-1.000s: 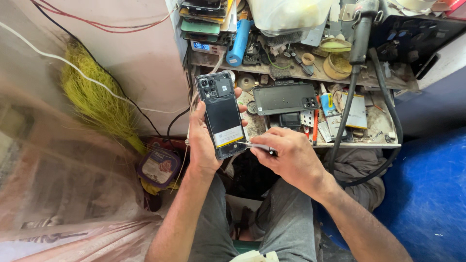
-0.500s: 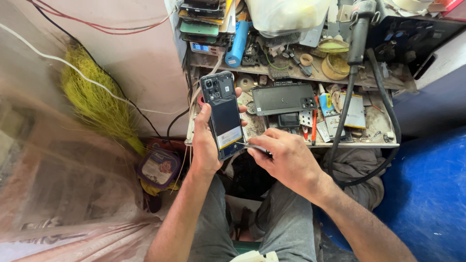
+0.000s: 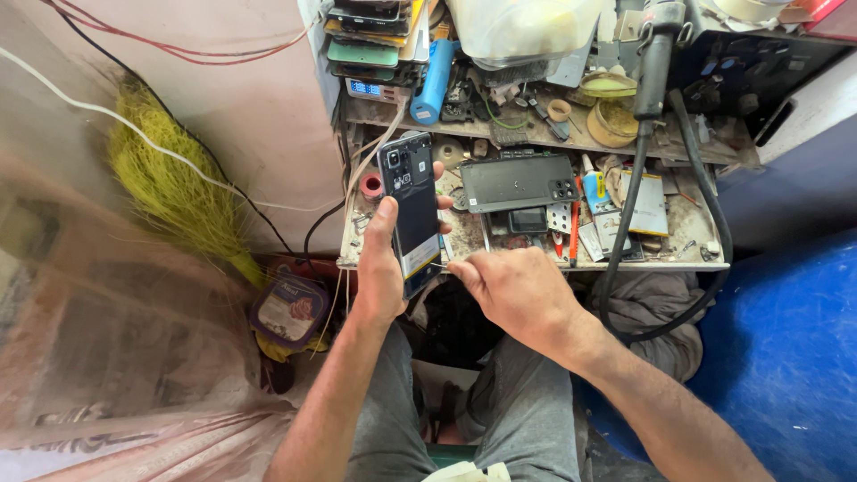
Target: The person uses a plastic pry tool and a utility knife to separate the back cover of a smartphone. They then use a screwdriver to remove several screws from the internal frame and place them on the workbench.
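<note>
My left hand (image 3: 384,268) holds a dark smartphone (image 3: 412,210) upright, back side toward me, with its camera cluster at the top. My right hand (image 3: 513,290) is closed around a thin metal tool, whose tip touches the phone's lower right edge. Both hands hover over my lap, just in front of a cluttered small workbench (image 3: 696,261).
On the bench lie a dark phone back cover (image 3: 518,181), small phone parts, a red tape roll (image 3: 371,186) and a blue cylinder (image 3: 435,82). A black hose (image 3: 625,223) hangs at the right. A stack of phones (image 3: 370,36) sits above. A yellow broom (image 3: 170,187) leans at the left.
The phone and both hands have shifted slightly lower and closer together. My right hand keeps the tool at the phone's lower edge.
</note>
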